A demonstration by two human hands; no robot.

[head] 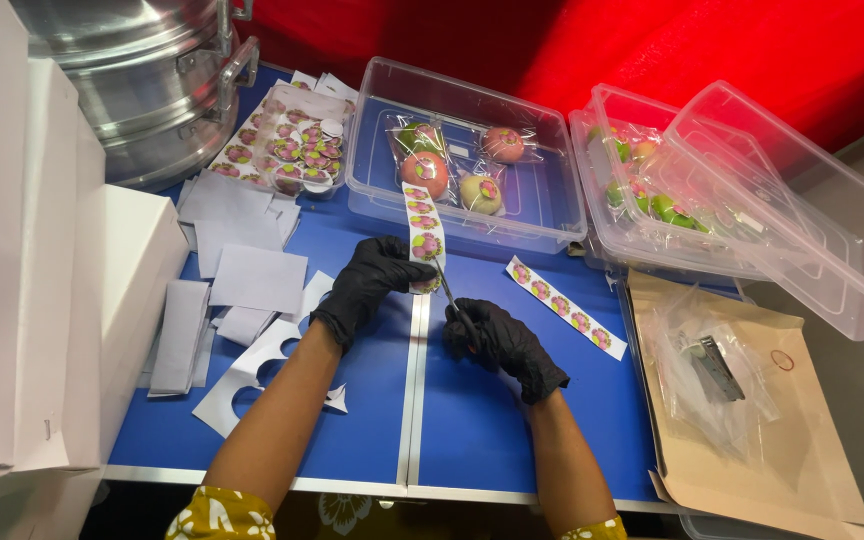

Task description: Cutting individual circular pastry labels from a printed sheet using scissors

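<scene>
A blue tabletop (372,420) is seen from above, with white boxes (42,270) stacked along its 9 o'clock edge and a stack of large metal steamer pots (142,80) at 11 o'clock. Two clear plastic tubs are set along the far side: one at 12 o'clock (552,215) in which four wrapped round sweets (425,170) lie, and an open-lidded one at 2 o'clock (612,225) in which more wrapped sweets are held. A brown paper envelope (812,450) with a clear bag (692,370) on it is laid at 4 o'clock.

Near the centre, the left hand (372,280), gloved in black, is closed on the lower end of a strip of round flowered stickers (422,225), whose upper end is draped over the rim of the 12 o'clock tub. The right hand (502,340), also gloved, is wrapped shut around small scissors (449,292), whose blades are set at the strip's lower end; how far the blades are open cannot be told.

Much cutting appears done: a heap of cut-out round stickers (287,145) is held in a small tray at 11 o'clock, and emptied backing sheets with round holes (252,375) and blank scraps (252,275) are scattered at 9 o'clock. Left uncut are the held strip and a second strip (565,307) lying at 3 o'clock.
</scene>
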